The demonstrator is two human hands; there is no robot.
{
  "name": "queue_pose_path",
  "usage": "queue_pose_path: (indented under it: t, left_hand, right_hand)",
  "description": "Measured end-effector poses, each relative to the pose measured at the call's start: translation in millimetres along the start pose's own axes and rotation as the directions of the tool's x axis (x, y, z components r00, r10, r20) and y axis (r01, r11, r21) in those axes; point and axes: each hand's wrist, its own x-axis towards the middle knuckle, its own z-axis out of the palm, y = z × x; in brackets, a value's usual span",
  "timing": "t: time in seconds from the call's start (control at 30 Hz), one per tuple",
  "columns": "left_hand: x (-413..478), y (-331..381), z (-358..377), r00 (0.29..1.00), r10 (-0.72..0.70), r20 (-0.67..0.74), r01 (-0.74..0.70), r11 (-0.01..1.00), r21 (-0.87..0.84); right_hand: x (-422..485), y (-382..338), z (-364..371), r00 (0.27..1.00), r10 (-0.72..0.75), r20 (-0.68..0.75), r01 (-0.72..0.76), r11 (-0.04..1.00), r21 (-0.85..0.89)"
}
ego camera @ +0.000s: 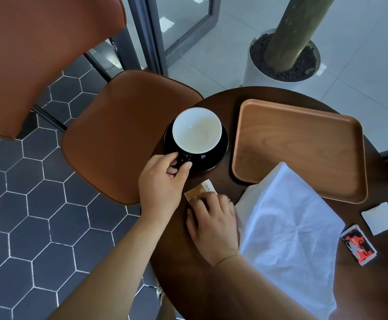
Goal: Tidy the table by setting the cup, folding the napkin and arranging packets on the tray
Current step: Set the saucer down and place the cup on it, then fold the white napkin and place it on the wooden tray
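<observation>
**A:** Head view: where's the coffee cup (196, 130)?

**B:** On its black saucer (213, 160), left of the wooden tray (299, 146). The left hand (163, 181) pinches the handle. It looks like rigid, glossy, breakable ceramic, so I'd lift it level by that handle.

**A:** And the right hand (213, 225)?

**B:** Bent fingers on the brown packet (200, 189), near the saucer. Pinching or pressing, I can't tell.

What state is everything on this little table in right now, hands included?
Cup: empty, stained, upright on saucer.
Left hand: grips the cup's handle.
Right hand: fingers on brown packet, grip unclear.
Napkin: unfolded, crumpled, corner over tray edge.
Tray: holds no packets.
White packet: on table, outside tray.
Red packet: on table, outside tray.
</observation>
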Motion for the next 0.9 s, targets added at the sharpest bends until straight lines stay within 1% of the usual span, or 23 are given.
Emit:
queue_pose_path:
  t: [0.17, 0.3, 0.4, 0.5, 0.6, 0.67, 0.73, 0.8, 0.9]
  left_hand:
    - [-23, 0, -9, 0.999, -0.041, 0.03, 0.04, 0.999, 0.016]
    - [-47, -3, -13, 0.994, -0.071, 0.088, 0.066, 0.996, 0.058]
    - [-66, 0, -14, 0.99, -0.097, 0.107, 0.093, 0.995, 0.038]
    - [-83, 9, -14, 0.983, -0.119, 0.139, 0.118, 0.993, 0.015]
    - [-93, 22, -8, 0.976, -0.077, 0.205, 0.076, 0.997, 0.013]
    - [-96, 33, 0, 0.963, -0.033, 0.267, 0.027, 0.999, 0.028]
    - [-95, 42, 9, 0.948, 0.006, 0.319, -0.029, 0.997, 0.065]
    - [-93, 50, 20, 0.935, 0.046, 0.352, -0.089, 0.99, 0.106]
    - [-93, 61, 33, 0.92, 0.008, 0.391, -0.079, 0.983, 0.167]
  right_hand:
    - [2, -2, -8, 0.998, 0.026, 0.056, -0.028, 0.999, 0.028]
    - [12, -10, -22, 0.979, 0.113, 0.168, -0.129, 0.988, 0.085]
    - [20, -15, -39, 0.956, 0.177, 0.236, -0.233, 0.943, 0.236]
    - [18, -9, -68, 0.958, 0.216, 0.189, -0.278, 0.861, 0.426]
    - [1, 15, -100, 0.935, 0.312, 0.17, -0.355, 0.801, 0.483]
    - [-17, 40, -120, 0.892, 0.428, 0.142, -0.441, 0.76, 0.477]
    - [-37, 71, -136, 0.823, 0.558, 0.109, -0.542, 0.713, 0.445]
    - [-55, 104, -148, 0.737, 0.666, 0.112, -0.654, 0.662, 0.367]
    - [-76, 145, -158, 0.627, 0.76, 0.169, -0.778, 0.602, 0.18]
